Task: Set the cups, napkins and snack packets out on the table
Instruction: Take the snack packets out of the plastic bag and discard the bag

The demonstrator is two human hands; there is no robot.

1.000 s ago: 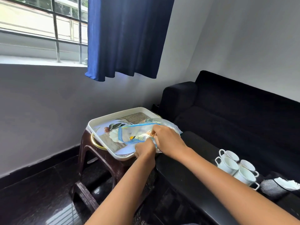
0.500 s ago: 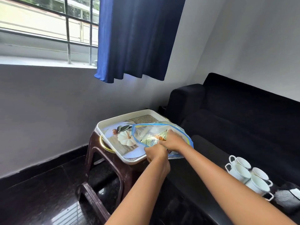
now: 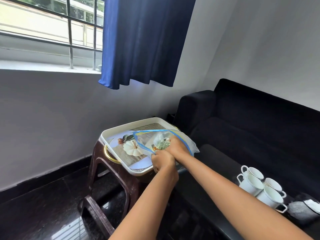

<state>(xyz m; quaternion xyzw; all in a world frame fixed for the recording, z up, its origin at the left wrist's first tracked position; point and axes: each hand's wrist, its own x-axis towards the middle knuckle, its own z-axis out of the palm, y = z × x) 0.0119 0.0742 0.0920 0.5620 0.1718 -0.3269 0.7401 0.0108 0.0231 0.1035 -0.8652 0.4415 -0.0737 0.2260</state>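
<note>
The person is working on the snack-packet step: the left hand (image 3: 161, 162) is gripping the mouth of the clear zip bag (image 3: 187, 144) over the tray (image 3: 131, 124), the right hand (image 3: 178, 147) is reaching inside with fingers clamped on a snack packet (image 3: 161, 145), and lifting it clear toward the table (image 3: 214, 163) at four o'clock, near the cups (image 3: 259, 187), is likely coming next.
</note>
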